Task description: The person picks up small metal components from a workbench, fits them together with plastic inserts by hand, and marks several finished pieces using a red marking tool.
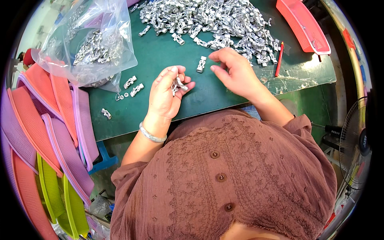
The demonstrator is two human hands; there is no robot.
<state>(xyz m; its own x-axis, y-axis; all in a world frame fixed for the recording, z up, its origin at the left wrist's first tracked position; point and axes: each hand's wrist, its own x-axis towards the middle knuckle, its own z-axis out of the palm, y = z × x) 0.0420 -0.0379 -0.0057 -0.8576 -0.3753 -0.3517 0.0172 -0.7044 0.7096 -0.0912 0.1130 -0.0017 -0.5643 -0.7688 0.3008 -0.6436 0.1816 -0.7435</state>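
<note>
Small silver metal pieces (178, 85), each with a looped, twisted body, lie in my left hand (165, 90), whose fingers curl closed around them; how many cannot be made out. My right hand (236, 74) hovers above the table with thumb and forefinger apart and nothing visible between them. Just left of its fingertips, one similar metal piece (201, 64) rests alone on the green table (160, 56). Beyond both hands spreads a large heap of these silver pieces (212, 22). A few loose ones (136, 89) and some small rings (122, 96) sit left of my left hand.
A clear plastic bag (102, 52) with more metal parts stands at the far left. Purple, coral and green perforated baskets (60, 136) are stacked beside the table. To the right are a red pen (279, 60), a coral basket (302, 26) and a fan (354, 138).
</note>
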